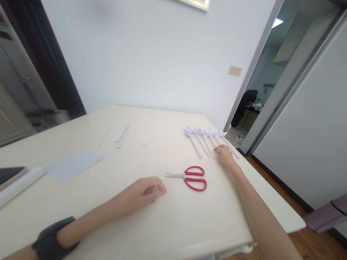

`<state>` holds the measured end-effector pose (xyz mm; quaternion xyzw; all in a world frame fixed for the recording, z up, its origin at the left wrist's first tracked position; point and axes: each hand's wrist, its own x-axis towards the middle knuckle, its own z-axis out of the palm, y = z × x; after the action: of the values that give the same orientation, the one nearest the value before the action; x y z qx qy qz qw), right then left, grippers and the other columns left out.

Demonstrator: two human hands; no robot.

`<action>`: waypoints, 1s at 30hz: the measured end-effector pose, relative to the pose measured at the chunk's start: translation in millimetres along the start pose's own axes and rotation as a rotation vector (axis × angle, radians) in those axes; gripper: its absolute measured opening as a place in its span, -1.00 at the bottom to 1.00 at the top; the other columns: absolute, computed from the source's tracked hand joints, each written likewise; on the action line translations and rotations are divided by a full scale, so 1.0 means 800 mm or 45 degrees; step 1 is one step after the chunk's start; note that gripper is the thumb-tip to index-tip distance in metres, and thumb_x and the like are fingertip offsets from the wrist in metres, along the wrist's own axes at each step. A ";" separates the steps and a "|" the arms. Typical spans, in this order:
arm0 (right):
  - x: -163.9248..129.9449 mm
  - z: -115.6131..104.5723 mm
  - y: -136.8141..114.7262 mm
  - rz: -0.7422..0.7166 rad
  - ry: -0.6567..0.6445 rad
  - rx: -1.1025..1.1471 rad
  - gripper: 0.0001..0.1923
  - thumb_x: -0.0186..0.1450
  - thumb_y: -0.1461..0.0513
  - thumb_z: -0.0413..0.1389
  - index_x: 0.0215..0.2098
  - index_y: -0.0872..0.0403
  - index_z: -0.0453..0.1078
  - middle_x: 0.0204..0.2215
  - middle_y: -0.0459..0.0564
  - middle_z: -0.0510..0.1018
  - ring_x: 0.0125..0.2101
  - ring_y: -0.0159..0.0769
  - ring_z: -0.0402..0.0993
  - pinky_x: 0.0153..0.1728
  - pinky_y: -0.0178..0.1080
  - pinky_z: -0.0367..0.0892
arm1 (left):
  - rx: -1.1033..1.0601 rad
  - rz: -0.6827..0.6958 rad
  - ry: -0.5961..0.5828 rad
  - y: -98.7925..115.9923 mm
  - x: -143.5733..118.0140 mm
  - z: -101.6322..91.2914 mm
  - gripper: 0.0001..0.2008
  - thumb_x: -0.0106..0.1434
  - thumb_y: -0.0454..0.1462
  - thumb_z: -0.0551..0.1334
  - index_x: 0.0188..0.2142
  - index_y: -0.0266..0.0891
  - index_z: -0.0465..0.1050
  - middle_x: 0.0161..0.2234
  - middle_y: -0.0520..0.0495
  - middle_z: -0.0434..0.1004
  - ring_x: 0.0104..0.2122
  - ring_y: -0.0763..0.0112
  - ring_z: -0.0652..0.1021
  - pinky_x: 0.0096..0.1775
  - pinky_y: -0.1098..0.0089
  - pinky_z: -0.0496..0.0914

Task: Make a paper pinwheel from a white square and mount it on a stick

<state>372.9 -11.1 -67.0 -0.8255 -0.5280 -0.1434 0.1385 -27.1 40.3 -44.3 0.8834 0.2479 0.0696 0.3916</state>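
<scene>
Several white paper pinwheels (195, 144) with rolled paper sticks lie side by side at the right of the table. My right hand (224, 155) is among them, its fingers closed around the lower end of one stick. Nearer to me, my left hand (150, 189) hovers or rests low over the table with curled fingers. Something small and pale shows between its thumb and fingers, too unclear to name. Between my hands lies a pair of scissors (187, 177) with red handles, blades pointing left and slightly apart.
Rolled paper sticks (123, 135) and a thinner one (105, 135) lie at the back left. Paper scraps (146, 143) are mid-table. White sheets (73, 164) lie left, beside a white roll (21, 186) and a dark-screened device (11, 177). A person (242, 106) stands beyond the doorway.
</scene>
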 end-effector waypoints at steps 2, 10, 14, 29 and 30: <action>0.000 -0.002 -0.002 -0.023 0.024 0.021 -0.70 0.33 0.19 0.05 0.01 0.10 0.31 -0.03 0.07 0.42 -0.13 -0.21 0.43 -0.15 -0.06 0.40 | -0.003 0.003 0.000 0.001 0.000 0.000 -0.81 0.28 -0.17 0.07 -0.24 -0.09 0.44 -0.48 0.06 0.48 -0.45 0.39 0.45 -0.41 0.44 0.26; -0.011 -0.014 -0.060 -0.488 0.021 0.199 -0.69 0.33 0.18 0.05 0.03 0.09 0.30 0.01 0.08 0.39 -0.10 -0.19 0.41 -0.12 -0.04 0.38 | 0.011 0.009 0.000 -0.001 0.000 -0.001 -0.81 0.28 -0.17 0.07 -0.23 -0.08 0.44 -0.48 0.05 0.47 -0.47 0.39 0.43 -0.43 0.44 0.24; -0.019 -0.015 -0.074 -0.640 -0.031 0.241 -0.69 0.34 0.18 0.04 0.03 0.08 0.30 0.02 0.08 0.38 -0.09 -0.19 0.41 -0.11 -0.03 0.38 | 0.018 0.015 -0.004 -0.002 0.001 -0.001 -0.80 0.28 -0.15 0.07 -0.23 -0.09 0.44 -0.49 0.05 0.47 -0.47 0.39 0.44 -0.43 0.44 0.24; -0.012 0.003 -0.079 -0.615 0.022 0.246 -0.70 0.34 0.19 0.05 0.02 0.09 0.30 0.00 0.08 0.40 -0.11 -0.20 0.42 -0.12 -0.04 0.39 | 0.044 0.022 -0.004 0.004 -0.002 0.000 -0.79 0.27 -0.17 0.07 -0.24 -0.12 0.44 -0.49 0.03 0.49 -0.47 0.38 0.47 -0.43 0.44 0.26; -0.014 -0.001 -0.079 -0.604 0.036 0.244 -0.69 0.34 0.18 0.05 0.02 0.09 0.30 0.01 0.08 0.40 -0.10 -0.19 0.42 -0.12 -0.04 0.39 | 0.044 0.023 -0.007 0.005 -0.003 -0.002 -0.79 0.27 -0.17 0.06 -0.24 -0.12 0.44 -0.49 0.03 0.49 -0.47 0.38 0.48 -0.43 0.45 0.27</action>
<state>311.2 5.0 -65.5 -0.6597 -0.7159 -0.1329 0.1860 -27.8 37.7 -40.2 0.8924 0.2398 0.0664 0.3764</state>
